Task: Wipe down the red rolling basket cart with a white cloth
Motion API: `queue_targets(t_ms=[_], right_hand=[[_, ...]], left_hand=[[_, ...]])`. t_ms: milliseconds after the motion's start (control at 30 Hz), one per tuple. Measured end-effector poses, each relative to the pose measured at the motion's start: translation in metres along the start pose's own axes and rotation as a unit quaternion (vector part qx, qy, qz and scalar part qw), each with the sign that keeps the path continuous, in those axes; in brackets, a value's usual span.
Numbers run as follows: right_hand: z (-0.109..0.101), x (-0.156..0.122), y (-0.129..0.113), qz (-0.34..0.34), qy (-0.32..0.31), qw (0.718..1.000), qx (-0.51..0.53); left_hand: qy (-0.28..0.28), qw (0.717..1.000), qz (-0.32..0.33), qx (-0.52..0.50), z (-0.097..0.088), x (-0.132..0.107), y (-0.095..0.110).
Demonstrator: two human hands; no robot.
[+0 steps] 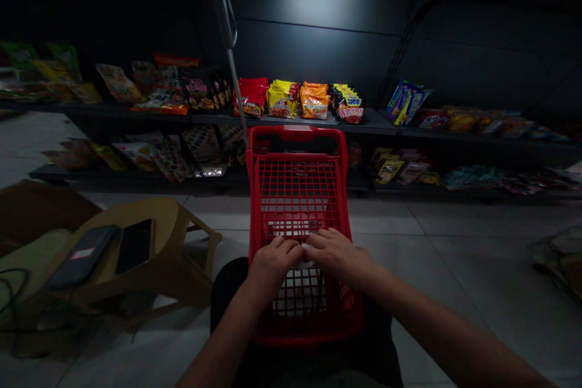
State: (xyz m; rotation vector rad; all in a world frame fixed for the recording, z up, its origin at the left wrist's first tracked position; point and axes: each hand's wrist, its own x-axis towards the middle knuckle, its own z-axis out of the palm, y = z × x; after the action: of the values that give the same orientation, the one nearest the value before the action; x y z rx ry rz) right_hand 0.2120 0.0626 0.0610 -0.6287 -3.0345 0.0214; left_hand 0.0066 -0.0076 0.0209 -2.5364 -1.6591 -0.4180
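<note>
White item [304, 263], left fingers [285, 245], right fingers [319, 239], curled nearly closed on it

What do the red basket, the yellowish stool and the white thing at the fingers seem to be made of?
Red basket: probably hard plastic, slightly glossy; the mesh looks moulded in one even colour.
Yellowish stool: likely plastic, smooth and rather matte, with rounded edges.
White thing: mostly covered, so unclear; perhaps paper or thin film.

from the head, forward and downward, the red shopping basket [344, 194] is viewed close below; snack shelves [384, 122] are faced beyond.
</note>
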Motion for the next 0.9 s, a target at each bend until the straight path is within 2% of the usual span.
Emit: queue_targets(t_ms=[100,333,433,533,633,733,833,900], right_hand=[[0.002,0.003,-0.013,-0.002,0.007,1.0,-0.005],[-0.009,-0.03,0.019,0.106,-0.025,0.994,0.001],[-0.005,-0.018,0.012,0.074,-0.027,0.997,0.003],[0.008,0.005,-0.004,0.01,0.008,0.999,0.031],[0.017,0.014,-0.009,-0.009,0.034,0.999,0.034],[0.009,-0.001,0.005,0.027,0.005,0.999,0.034],[-0.01,-0.024,0.029,0.075,-0.043,0.995,0.058],[-0.021,-0.032,0.041,0.083,-0.063,0.99,0.1]], left_hand=[[0.003,1.0,-0.006,0.003,0.0,0.0,-0.001],[0.015,1.0,0.003,-0.003,-0.006,-0.002,-0.002],[0.013,1.0,0.003,-0.015,-0.003,-0.002,-0.002],[0.011,1.0,-0.001,-0.027,0.0,-0.002,-0.003],[0.012,1.0,0.0,-0.027,0.0,-0.002,-0.004],[0.013,1.0,0.012,-0.022,-0.002,-0.002,-0.005],[0.017,1.0,0.011,-0.024,-0.003,-0.004,-0.005],[0.022,0.999,0.006,-0.028,-0.003,-0.004,-0.005]])
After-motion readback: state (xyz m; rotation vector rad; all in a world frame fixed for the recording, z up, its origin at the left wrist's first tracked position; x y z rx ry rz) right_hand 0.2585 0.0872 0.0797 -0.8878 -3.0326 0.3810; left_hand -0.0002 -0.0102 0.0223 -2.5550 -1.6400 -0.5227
